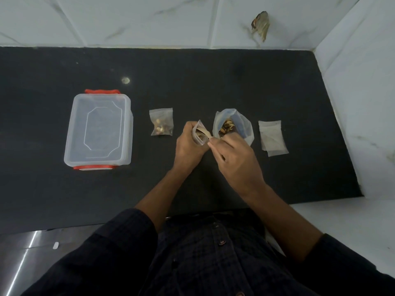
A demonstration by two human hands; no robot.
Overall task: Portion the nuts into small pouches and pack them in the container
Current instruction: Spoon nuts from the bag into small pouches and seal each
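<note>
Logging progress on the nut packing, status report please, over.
Left hand grips open pouch; right hand tips spoon into it. One filled pouch on counter, container lidded. Nothing in the way.

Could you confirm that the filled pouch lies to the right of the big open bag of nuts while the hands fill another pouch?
Not quite: the head view shows the filled pouch lying left of the big open bag of nuts, between it and the container. The hands are indeed filling another pouch.
</note>
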